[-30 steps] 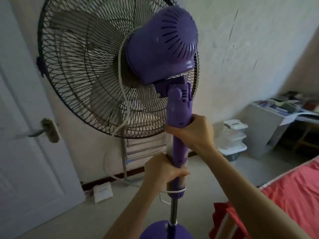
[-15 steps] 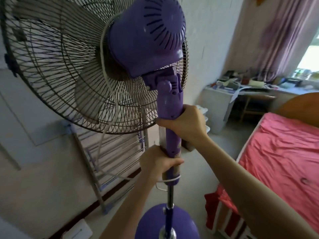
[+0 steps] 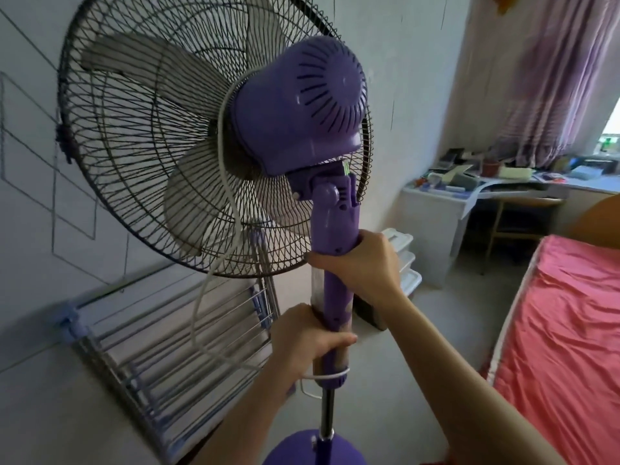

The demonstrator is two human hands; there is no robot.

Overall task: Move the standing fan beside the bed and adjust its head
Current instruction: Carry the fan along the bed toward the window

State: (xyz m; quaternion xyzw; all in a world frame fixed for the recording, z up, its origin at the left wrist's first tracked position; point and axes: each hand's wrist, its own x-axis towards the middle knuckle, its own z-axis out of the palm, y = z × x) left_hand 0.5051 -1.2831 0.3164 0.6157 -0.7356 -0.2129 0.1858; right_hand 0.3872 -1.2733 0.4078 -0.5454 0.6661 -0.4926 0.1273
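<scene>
The purple standing fan (image 3: 330, 263) is clasped on its column by both hands (right hand (image 3: 360, 263) above left hand (image 3: 307, 340)), the bed (image 3: 563, 330) lying near.

Bare floor (image 3: 446, 333) between rack (image 3: 161, 337), bed (image 3: 563, 330)

Daylight is coming in through a window (image 3: 611, 135) at the far right, a purple curtain (image 3: 550, 78) hanging beside it. A white wall (image 3: 412, 78) is running along the back. A cluttered desk (image 3: 523, 193) is sitting under the window, white drawers (image 3: 404, 260) standing just beside it. A drying rack (image 3: 161, 333) is leaning against the left wall on the pale floor (image 3: 449, 333).
</scene>
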